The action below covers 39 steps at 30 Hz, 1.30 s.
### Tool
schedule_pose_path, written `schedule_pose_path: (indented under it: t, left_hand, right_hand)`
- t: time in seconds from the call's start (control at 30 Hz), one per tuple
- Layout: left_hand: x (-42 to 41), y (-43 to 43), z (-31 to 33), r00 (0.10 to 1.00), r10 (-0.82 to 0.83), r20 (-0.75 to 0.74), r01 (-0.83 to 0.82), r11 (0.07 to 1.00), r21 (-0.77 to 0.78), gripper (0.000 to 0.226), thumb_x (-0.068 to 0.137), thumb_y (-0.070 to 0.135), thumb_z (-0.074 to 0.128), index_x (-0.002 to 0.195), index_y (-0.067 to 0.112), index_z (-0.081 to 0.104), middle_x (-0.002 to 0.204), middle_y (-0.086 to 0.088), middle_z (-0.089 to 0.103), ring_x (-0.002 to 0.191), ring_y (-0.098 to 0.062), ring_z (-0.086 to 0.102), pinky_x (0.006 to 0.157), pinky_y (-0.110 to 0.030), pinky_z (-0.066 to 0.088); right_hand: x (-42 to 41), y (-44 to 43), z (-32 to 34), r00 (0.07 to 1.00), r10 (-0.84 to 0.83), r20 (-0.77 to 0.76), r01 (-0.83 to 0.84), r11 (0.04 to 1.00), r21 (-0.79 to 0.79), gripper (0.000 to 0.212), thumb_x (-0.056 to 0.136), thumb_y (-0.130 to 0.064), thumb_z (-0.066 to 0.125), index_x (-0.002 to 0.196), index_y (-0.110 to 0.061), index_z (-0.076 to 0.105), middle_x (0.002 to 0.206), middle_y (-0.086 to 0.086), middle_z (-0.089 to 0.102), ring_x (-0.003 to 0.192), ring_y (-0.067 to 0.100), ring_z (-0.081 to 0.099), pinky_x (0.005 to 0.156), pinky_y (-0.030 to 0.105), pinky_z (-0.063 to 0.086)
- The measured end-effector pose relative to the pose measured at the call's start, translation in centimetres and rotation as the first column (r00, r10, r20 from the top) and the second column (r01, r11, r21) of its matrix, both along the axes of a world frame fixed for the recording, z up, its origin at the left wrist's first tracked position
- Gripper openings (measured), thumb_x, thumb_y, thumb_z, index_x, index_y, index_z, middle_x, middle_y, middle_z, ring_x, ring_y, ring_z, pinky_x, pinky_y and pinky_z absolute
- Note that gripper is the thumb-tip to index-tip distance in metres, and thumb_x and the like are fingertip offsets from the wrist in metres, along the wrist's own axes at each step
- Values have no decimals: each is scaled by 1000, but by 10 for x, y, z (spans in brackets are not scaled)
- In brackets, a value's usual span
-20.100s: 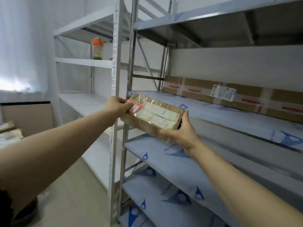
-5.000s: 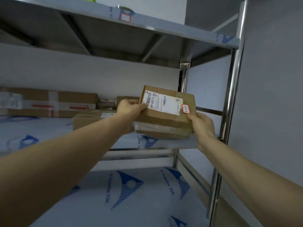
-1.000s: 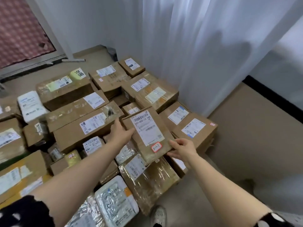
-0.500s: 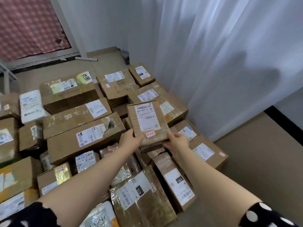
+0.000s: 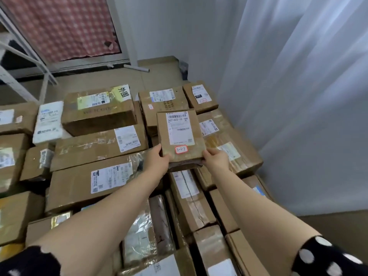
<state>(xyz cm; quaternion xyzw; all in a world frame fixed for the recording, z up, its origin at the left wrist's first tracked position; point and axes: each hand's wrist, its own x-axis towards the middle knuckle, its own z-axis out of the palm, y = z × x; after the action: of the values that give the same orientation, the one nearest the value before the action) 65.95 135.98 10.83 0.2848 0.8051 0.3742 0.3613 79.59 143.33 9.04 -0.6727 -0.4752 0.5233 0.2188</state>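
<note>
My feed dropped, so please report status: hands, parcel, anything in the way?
Left hand, right hand both grip small parcel at near corners. Parcel over pile of boxes. Nothing blocking.

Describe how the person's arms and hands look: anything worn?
The left hand and right hand are bare: no gloves, rings or watch visible. Forearms are uncovered. A black left sleeve with white polka dots and a matching right sleeve end near the elbows.

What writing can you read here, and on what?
"502-602-12": white shipping label on the small brown cardboard parcel; remainder blurred.
"3-4-7", middle digit unsure: its red-edged sticker.
"外围": pale yellow sheet on the large brown box.
"010": black patch on the far brown box.
Other labels: too small to read.
</note>
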Motion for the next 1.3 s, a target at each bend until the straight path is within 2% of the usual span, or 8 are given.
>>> schedule_pose_path:
  t: [0.13,0.33,0.57,0.7,0.83,1.03,1.17,1.3]
  left_hand:
    - [-11,30,-24,994,81,-75,-81,997,-3,44,96,10,53,139,14,47,135,-3,55,113,-19,52,82,-22,37]
    - [-20,55,-62,959,122,-257,-147,986,-79,33,96,13,51,128,18,55,123,-6,61,107,-27,57,84,-36,50]
    - [-24,65,-82,928,147,-343,-194,976,-104,30,94,16,55,124,19,56,119,-5,61,103,-26,60,81,-38,53]
    - [-23,70,-89,919,151,-365,-209,970,-127,38,94,10,51,131,21,51,117,-3,61,99,-25,60,79,-38,52]
    - [-21,71,-95,908,11,-418,-90,982,-169,57,95,7,44,145,31,31,118,-6,57,96,-27,58,73,-34,48]
    - [-14,74,-92,843,-190,-502,-14,927,-375,60,95,7,46,148,14,22,142,-13,30,120,-31,43,95,-39,45]
    - [-12,78,-93,834,-235,-500,-21,891,-454,58,96,11,49,147,7,22,140,-14,31,124,-31,36,97,-39,42]
    - [-10,83,-86,849,-235,-473,-52,854,-517,49,96,9,48,141,2,30,137,-18,35,125,-31,34,99,-38,39]
  right_hand:
    - [-19,37,-34,998,61,7,-61,998,-18,15,91,-11,56,83,-15,68,88,8,69,93,27,66,90,44,53]
    - [-42,71,-76,988,151,-14,-152,987,-54,16,88,-3,57,75,-6,67,82,12,66,92,34,67,87,49,54]
    - [-59,90,-98,991,107,-81,-116,987,-113,25,91,-3,56,115,0,61,106,14,64,103,30,62,92,42,53]
    - [-62,93,-102,989,101,-108,-116,983,-139,23,93,-3,54,115,-2,61,94,8,62,95,26,64,90,40,54]
    - [-62,93,-106,984,163,-70,-168,983,-74,18,94,-5,53,110,-8,62,99,8,64,96,23,63,90,38,53]
    - [-57,86,-99,934,356,3,-355,931,86,45,96,-3,42,134,-25,54,102,-6,60,106,20,60,95,40,51]
    - [-53,85,-97,903,417,100,-426,900,94,45,98,-13,46,141,-26,46,132,1,59,120,21,55,102,33,44]
    - [-50,82,-98,886,430,174,-455,877,154,42,100,-22,46,141,-19,45,126,6,63,111,22,59,91,29,44]
